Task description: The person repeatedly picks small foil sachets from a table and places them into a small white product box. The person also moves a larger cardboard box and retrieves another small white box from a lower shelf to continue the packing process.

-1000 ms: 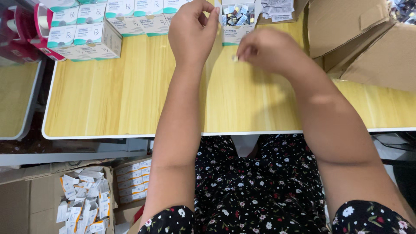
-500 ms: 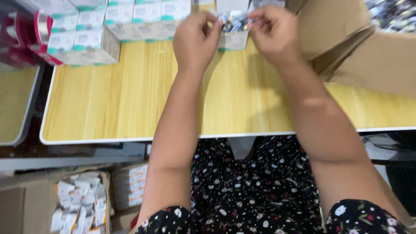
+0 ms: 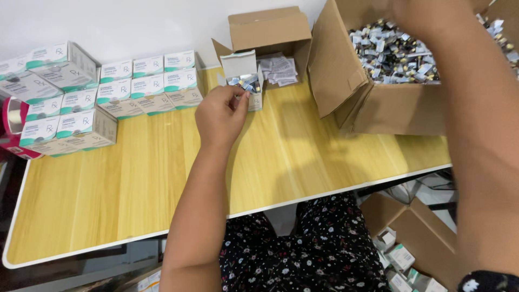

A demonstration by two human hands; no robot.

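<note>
- Now the left hand (image 3: pixel 221 114) rests against the small open carton (image 3: pixel 246 80), fingers curled and thumb pinched to them at its rim; whether they grip a sachet I cannot tell.
- Half a second ago both hands met over this carton; the right hand (image 3: pixel 427 19) has since left it and reaches up into the big box (image 3: pixel 378 105), blurred, so its grip cannot be read.
- By my reading, that split means one item is placed and the right hand goes for more, while the left steadies the carton.
- The carton stands upright at the far middle of the table (image 3: pixel 135 184), white with a teal band, lid flap raised, silver and blue sachets (image 3: pixel 244 81) showing inside.
- Just behind it sits a small brown box (image 3: pixel 270 32), open, with folded white leaflets (image 3: pixel 278 69) lying in it.
- The big box is brown cardboard at the right end of the table, flaps spread, heaped with loose silver sachets with gold and blue spots.
- At the far left, closed cartons (image 3: pixel 151 81) stand in neat rows and stacks: white, with teal stripes and grey printed faces.
- A red roll (image 3: pixel 13 121) shows at the left edge, beside those stacks.
- Below the table on the right, another brown box (image 3: pixel 416 238) holds a few more white and teal cartons.
- The table is pale wood with a white edge; a dark floral garment (image 3: pixel 303 254) shows beneath it.
</note>
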